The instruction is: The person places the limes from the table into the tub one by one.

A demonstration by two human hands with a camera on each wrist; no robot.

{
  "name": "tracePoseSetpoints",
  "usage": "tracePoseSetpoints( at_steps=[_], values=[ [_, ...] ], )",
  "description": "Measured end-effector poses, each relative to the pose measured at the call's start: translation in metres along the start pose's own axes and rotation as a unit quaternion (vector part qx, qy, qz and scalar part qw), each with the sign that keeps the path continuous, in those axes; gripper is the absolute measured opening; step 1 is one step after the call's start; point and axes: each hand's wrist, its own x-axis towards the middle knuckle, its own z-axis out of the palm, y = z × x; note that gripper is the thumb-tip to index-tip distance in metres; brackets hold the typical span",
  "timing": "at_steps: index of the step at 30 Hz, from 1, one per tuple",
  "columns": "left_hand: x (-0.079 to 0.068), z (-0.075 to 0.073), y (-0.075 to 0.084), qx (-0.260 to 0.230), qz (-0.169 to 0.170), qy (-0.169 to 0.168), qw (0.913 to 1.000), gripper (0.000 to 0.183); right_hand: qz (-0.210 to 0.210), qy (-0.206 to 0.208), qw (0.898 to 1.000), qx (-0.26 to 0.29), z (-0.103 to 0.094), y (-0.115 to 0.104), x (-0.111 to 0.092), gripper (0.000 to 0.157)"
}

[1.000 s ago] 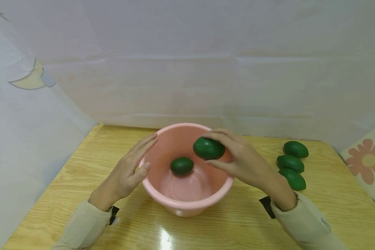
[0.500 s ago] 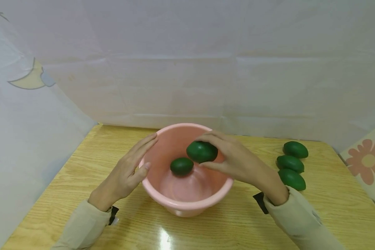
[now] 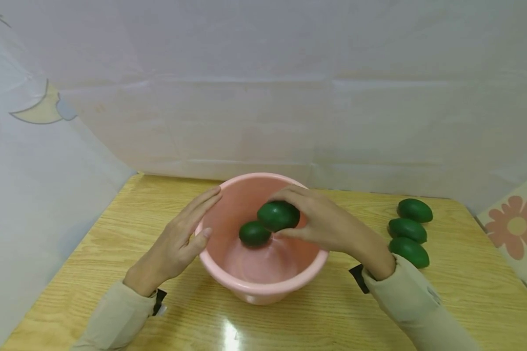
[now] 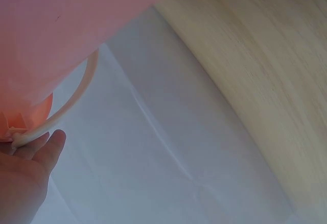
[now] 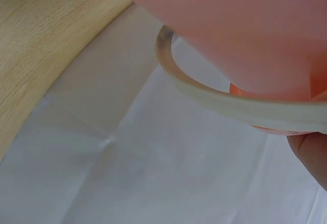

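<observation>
My right hand holds a smooth, dark green oval fruit inside the pink bucket, fingers over its top and thumb below. A second green oval fruit lies on the bucket's bottom, just left of the held one; whether the two touch I cannot tell. My left hand rests with straight fingers against the bucket's left rim. In the left wrist view, those fingers are beside the mount of the bucket's pale handle. The right wrist view shows the handle close up, but the held fruit is hidden there.
Three more green oval fruits lie in a column on the right of the wooden table. A pale sheet hangs behind the table and on both sides, with a printed flower at right.
My right hand has moved left and slightly down with the green oval fruit, bringing it close to the one inside the bucket. The left hand has stayed in place.
</observation>
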Motion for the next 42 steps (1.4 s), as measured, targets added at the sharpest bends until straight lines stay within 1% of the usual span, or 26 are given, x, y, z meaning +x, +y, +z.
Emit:
tracePoseSetpoints(
  at_steps=[10, 21, 29, 42],
  values=[
    [0.0016, -0.0026, 0.0026, 0.0, 0.0, -0.008, 1.0, 0.061, 0.018, -0.032, 0.999, -0.009, 0.0024, -0.0003, 0.0054, 0.048],
    [0.0009, -0.0001, -0.0006, -0.005, 0.008, -0.003, 0.9999, 0.058, 0.039, -0.056, 0.997, -0.044, 0.0053, -0.0045, 0.005, 0.048],
    [0.0023, -0.0019, 0.0006, -0.009, 0.005, -0.007, 0.9999, 0.059, 0.037, -0.067, 0.994, -0.072, 0.0059, -0.0071, 0.0067, 0.044],
    [0.0021, -0.0007, -0.0002, -0.007, 0.014, -0.002, 0.9999, 0.058, 0.036, -0.079, 0.992, -0.09, 0.0074, -0.0076, 0.0086, 0.042]
  ],
)
